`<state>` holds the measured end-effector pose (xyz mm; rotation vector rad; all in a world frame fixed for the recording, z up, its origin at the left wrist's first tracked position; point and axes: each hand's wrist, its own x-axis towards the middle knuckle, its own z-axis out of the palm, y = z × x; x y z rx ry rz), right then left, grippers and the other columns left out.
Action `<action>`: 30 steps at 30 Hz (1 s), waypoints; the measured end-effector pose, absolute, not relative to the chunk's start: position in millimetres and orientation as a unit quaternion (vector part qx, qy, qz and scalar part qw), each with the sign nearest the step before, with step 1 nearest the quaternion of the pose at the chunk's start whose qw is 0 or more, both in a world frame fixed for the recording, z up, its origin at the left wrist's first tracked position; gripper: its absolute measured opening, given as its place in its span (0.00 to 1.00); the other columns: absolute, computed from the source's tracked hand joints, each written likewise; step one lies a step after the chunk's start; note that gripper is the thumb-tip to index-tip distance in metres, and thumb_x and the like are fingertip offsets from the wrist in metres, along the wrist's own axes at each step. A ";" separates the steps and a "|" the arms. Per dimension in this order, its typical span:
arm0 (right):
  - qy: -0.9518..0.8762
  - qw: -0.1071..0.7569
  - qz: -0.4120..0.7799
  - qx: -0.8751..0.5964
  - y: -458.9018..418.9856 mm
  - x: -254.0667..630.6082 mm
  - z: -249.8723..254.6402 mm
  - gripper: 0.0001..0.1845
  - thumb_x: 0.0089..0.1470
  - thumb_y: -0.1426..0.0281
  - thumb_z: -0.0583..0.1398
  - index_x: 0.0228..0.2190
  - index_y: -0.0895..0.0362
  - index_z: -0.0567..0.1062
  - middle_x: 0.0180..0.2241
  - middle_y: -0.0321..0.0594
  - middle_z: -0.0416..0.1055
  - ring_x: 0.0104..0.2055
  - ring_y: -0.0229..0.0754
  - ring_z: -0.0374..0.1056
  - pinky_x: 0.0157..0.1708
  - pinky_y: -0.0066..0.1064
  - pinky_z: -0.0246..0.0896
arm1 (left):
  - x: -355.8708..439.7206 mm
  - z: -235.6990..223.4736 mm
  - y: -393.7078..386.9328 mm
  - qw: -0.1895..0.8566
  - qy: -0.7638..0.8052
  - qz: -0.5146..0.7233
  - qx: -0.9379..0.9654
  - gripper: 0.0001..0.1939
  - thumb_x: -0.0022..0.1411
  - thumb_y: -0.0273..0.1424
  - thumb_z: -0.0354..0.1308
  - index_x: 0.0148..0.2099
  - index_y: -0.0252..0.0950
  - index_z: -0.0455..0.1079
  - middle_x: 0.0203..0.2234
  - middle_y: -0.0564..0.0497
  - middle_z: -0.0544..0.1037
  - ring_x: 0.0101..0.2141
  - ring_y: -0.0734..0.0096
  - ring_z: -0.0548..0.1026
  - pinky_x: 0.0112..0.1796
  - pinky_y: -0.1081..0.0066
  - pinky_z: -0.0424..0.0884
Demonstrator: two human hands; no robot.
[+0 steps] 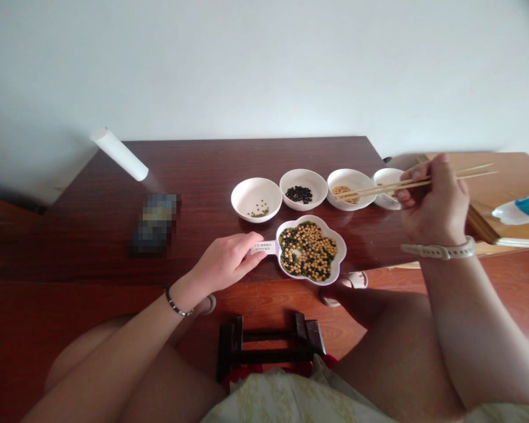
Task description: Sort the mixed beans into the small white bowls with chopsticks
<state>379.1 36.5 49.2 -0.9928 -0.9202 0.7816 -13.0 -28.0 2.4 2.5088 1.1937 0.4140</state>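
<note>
While a white tube (120, 154) leans at the far left of the dark table (194, 164) and a blurred dark object (154, 224) lies near it, the left hand (220, 261) pinches the labelled handle of the flower-shaped dish (342, 249) between thumb and fingers. Behind the dish, the first bowl (249, 194) holds a few small green beans, and the second bowl (306, 177) a small heap of black ones. The dish sits at the table's near edge, its mixed beans (311, 249) yellow, black and green, spread in an uneven layer with a pale patch of bottom showing. To the right stand the third bowl (351, 177), with yellow beans, and the fourth bowl (385, 176), partly hidden. The chopsticks (370, 191) reach over the third bowl, their tips close together; whether they grip a bean, I cannot tell. Fingers and thumb of the right hand (438, 205) press the sticks together. Such small, round beans seem to call for a light, even squeeze and steady tips. Farthest right lies a bottle (522, 208) with a blue label.
</note>
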 end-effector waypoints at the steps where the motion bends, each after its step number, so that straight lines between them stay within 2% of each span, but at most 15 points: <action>1: -0.409 0.725 0.325 -0.448 39.8 388.7 47.3 0.19 0.62 0.57 0.66 0.24 0.51 0.71 0.26 0.41 0.67 0.23 0.38 0.61 0.16 0.33 0.49 | -13.0 2.4 -27.9 0.166 0.419 0.145 0.881 0.14 0.78 0.42 0.48 0.53 0.39 0.67 0.41 0.49 0.80 0.40 0.62 0.79 0.39 0.67 0.68; 5: -0.426 0.744 0.275 -0.436 46.6 414.2 38.7 0.17 0.62 0.57 0.67 0.26 0.49 0.71 0.25 0.40 0.70 0.24 0.39 0.62 0.18 0.34 0.56 | -12.9 1.8 -27.6 0.163 0.422 0.151 0.879 0.13 0.78 0.42 0.48 0.51 0.40 0.67 0.39 0.50 0.80 0.38 0.63 0.79 0.38 0.68 0.68; 10: -0.404 0.711 0.345 -0.460 39.7 399.9 38.1 0.19 0.64 0.56 0.65 0.25 0.51 0.73 0.27 0.42 0.72 0.23 0.38 0.61 0.16 0.33 0.53 | -12.7 0.7 -27.5 0.162 0.422 0.158 0.878 0.13 0.77 0.42 0.49 0.51 0.40 0.68 0.38 0.50 0.80 0.37 0.64 0.79 0.37 0.68 0.68; 15: -0.453 0.584 0.457 -0.495 29.0 362.3 38.4 0.22 0.64 0.51 0.63 0.27 0.54 0.74 0.24 0.40 0.69 0.20 0.35 0.62 0.14 0.28 0.51 | -12.4 0.9 -27.4 0.158 0.422 0.149 0.880 0.14 0.78 0.42 0.48 0.52 0.39 0.68 0.39 0.49 0.81 0.38 0.63 0.79 0.38 0.68 0.68; 20: -0.495 0.503 0.499 -0.502 21.9 338.7 33.7 0.25 0.62 0.46 0.63 0.29 0.55 0.75 0.22 0.38 0.69 0.19 0.35 0.64 0.15 0.26 0.57 | -12.9 1.1 -27.7 0.158 0.416 0.157 0.881 0.13 0.78 0.41 0.48 0.51 0.39 0.68 0.39 0.49 0.81 0.38 0.64 0.79 0.38 0.68 0.69; 30: -0.500 0.501 0.503 -0.497 20.5 334.0 29.2 0.26 0.62 0.44 0.61 0.29 0.55 0.74 0.21 0.37 0.68 0.20 0.35 0.65 0.16 0.25 0.58 | -12.4 3.5 -28.0 0.164 0.420 0.138 0.882 0.15 0.78 0.43 0.47 0.50 0.38 0.68 0.39 0.49 0.79 0.38 0.63 0.78 0.39 0.66 0.68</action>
